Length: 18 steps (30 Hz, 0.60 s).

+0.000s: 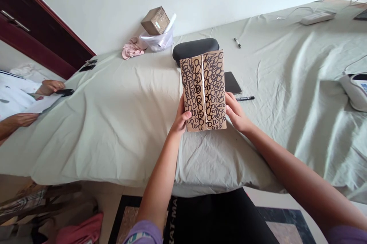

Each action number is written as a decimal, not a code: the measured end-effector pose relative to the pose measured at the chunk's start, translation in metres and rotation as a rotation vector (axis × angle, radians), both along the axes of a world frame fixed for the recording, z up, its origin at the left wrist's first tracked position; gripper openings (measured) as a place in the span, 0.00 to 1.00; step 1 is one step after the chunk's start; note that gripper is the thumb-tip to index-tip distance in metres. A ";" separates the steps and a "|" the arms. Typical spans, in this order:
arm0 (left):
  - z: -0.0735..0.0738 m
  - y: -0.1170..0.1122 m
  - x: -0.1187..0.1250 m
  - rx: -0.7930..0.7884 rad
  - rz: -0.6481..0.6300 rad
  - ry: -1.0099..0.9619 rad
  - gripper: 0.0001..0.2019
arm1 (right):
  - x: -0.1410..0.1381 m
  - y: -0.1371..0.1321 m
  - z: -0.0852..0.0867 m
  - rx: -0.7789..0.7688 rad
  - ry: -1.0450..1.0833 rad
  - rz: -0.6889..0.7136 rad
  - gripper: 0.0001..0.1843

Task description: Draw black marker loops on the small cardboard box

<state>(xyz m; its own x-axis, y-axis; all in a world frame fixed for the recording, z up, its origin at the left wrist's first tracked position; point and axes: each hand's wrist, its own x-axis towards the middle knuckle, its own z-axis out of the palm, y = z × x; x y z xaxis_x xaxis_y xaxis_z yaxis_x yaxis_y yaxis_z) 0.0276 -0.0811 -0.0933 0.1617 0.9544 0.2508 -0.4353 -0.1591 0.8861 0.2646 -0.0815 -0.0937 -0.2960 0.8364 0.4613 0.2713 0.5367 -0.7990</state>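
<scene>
A brown cardboard box [204, 90] covered in black scribbled loops stands upright on the pale green sheet [120, 121] in front of me. Its two top flaps meet in a seam down the middle. My left hand [180, 118] grips its left side, thumb across the front near the bottom. My right hand [235, 113] presses against its right side, fingers wrapped round the edge. A black marker [245, 98] lies just right of my right hand.
Behind the box lie a black case [195, 48] and a dark flat tablet [232, 82]. Farther back stand a small cardboard box [155, 20] on a plastic bag, a pink cloth [132, 49] and another marker [237, 43]. A white device [357, 89] sits at the right. Another person's hands [51, 86] rest at the left.
</scene>
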 end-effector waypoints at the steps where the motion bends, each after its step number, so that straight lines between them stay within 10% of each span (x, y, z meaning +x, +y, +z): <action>1: -0.001 0.000 0.000 -0.012 0.000 0.003 0.50 | 0.000 0.000 0.000 -0.003 0.003 -0.001 0.40; 18: -0.008 0.001 -0.004 -0.022 0.000 -0.015 0.46 | -0.001 -0.002 0.001 -0.048 0.027 0.019 0.42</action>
<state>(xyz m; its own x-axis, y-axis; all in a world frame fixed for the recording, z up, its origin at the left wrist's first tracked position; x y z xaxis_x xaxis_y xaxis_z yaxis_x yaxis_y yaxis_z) 0.0237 -0.0802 -0.1009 0.1579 0.9597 0.2323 -0.4482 -0.1399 0.8829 0.2641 -0.0832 -0.0929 -0.3002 0.8521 0.4287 0.2389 0.5023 -0.8311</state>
